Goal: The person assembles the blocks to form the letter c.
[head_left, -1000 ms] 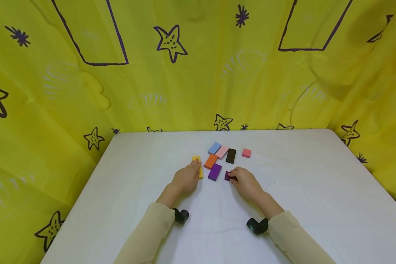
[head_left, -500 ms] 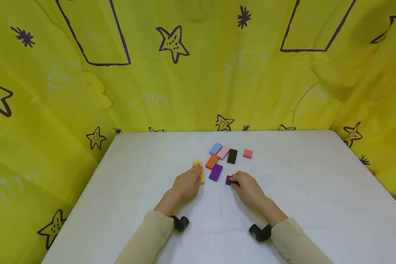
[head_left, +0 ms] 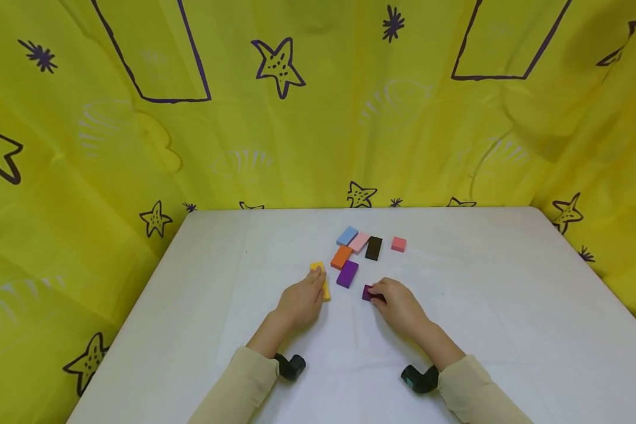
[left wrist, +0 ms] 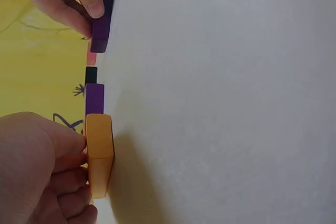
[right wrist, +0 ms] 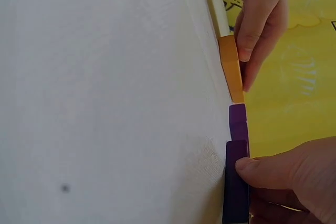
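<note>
On bench (head_left: 244, 282), ctr: L hand (head_left: 299, 303) fingers near-straight, laid atop yellow blk (left wrist: 100, 153), long axis approx. fore-aft. Betw. hands, slightly fwd: purple blk (head_left: 347, 274). R hand (head_left: 400, 306) fingers curled, pinching dark-purple blk (right wrist: 235, 187); long axis approx. crosswise, free end L.

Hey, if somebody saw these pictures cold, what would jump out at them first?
Probably the bright yellow backdrop with its dark-outlined stars, filling the upper head view. Then the colored blocks grouped on the white table. In front, the left hand rests on a yellow block, and the right hand grips a dark purple block.
</note>
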Tool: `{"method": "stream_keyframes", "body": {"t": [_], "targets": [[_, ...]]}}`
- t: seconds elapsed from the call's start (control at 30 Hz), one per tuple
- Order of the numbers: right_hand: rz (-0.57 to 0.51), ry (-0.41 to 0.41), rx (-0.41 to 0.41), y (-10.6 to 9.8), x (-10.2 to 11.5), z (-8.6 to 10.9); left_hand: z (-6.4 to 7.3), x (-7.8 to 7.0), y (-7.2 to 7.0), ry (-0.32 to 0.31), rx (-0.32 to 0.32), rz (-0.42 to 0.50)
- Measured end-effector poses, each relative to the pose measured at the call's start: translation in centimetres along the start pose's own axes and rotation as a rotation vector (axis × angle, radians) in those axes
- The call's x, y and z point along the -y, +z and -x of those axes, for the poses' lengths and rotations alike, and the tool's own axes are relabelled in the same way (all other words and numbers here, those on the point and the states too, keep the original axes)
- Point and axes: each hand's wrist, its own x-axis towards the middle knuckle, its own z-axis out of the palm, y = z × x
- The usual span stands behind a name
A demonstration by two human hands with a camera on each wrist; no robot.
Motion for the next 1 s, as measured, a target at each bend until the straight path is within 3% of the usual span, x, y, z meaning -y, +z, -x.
{"method": "stream_keyframes", "body": {"t": [0.6, 1.0], "targets": [[-0.007, -0.018, -0.015, 0.4, 0.7, 1.4, 2.5, -1.1, -0.1, 0.022, 0.004, 0.006], [0.013, -0.039, -0.018, 0.5, 1.1, 2.1, 3.3, -1.8, 0.3, 0.048, -0.019, -0.017]]}}
